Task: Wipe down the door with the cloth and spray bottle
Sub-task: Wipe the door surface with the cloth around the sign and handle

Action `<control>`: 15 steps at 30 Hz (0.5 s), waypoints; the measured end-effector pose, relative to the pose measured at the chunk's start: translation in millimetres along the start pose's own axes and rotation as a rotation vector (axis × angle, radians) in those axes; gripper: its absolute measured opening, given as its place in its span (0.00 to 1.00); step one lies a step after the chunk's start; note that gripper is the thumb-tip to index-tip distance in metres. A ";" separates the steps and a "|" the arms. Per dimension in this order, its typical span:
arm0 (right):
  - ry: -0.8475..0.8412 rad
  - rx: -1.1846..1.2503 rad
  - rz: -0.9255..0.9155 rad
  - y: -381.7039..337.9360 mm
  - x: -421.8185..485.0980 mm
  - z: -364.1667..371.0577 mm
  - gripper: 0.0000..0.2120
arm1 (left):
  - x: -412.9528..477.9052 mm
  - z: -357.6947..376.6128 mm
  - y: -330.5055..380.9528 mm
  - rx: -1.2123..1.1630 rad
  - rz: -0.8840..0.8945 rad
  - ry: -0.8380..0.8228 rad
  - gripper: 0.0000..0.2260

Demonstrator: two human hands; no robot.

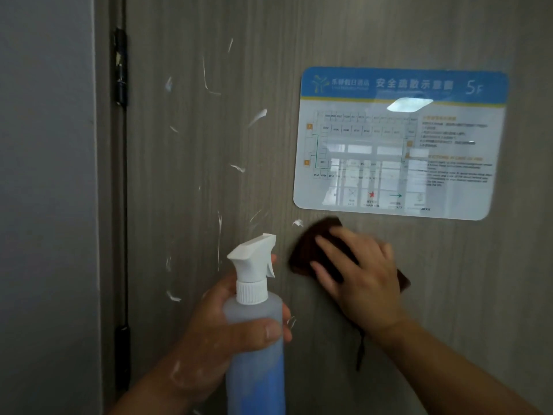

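A grey wood-grain door (254, 163) fills the view, streaked with several white foam smears (257, 116) on its left half. My left hand (221, 322) grips a translucent spray bottle (254, 348) with blue liquid and a white trigger head, held upright just in front of the door. My right hand (362, 277) lies with fingers spread flat on a dark brown cloth (308, 250), pressing it against the door just below the sign. The hand and cloth are motion-blurred. A dark loop hangs from the cloth under my wrist.
A glossy blue-and-white evacuation plan sign (398, 145) is fixed to the door at upper right. Black hinges (120, 67) run along the door's left edge beside a grey wall (45, 205).
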State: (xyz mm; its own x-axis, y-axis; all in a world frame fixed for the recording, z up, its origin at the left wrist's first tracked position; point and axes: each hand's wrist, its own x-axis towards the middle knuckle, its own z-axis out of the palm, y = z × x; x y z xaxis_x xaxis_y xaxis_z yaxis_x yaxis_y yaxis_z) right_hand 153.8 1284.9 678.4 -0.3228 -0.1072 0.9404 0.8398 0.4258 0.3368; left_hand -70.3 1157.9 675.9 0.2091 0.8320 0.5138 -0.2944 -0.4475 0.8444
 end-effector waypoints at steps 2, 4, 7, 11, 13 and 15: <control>0.017 -0.007 -0.018 -5.2 31.6 7.3 0.15 | -0.6 -1.0 -0.3 0.009 0.007 0.002 0.37; 0.014 -0.015 -0.044 -13.0 40.4 14.3 0.14 | -1.4 -1.7 -2.8 0.007 0.004 -0.010 0.40; -0.052 0.012 -0.130 -19.7 7.2 15.1 0.16 | -6.0 -5.5 -9.8 0.004 -0.028 -0.002 0.41; -0.176 0.041 -0.280 -19.7 -48.1 3.4 0.15 | -18.7 -14.3 -15.7 0.018 -0.051 -0.009 0.45; -0.178 0.020 -0.300 -14.8 -30.7 2.9 0.15 | -22.6 -15.5 -14.2 0.033 -0.044 -0.006 0.43; -0.117 0.006 -0.227 -15.0 6.6 9.3 0.14 | -22.0 -16.6 -12.9 0.038 -0.029 -0.011 0.39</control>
State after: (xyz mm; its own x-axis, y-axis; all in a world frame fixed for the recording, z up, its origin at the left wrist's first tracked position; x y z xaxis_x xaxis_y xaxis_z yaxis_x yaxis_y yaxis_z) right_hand 135.1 1286.2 679.1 -0.5515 -0.0961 0.8286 0.7373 0.4084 0.5381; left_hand -86.6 1150.8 651.1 0.2272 0.8414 0.4904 -0.2528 -0.4353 0.8640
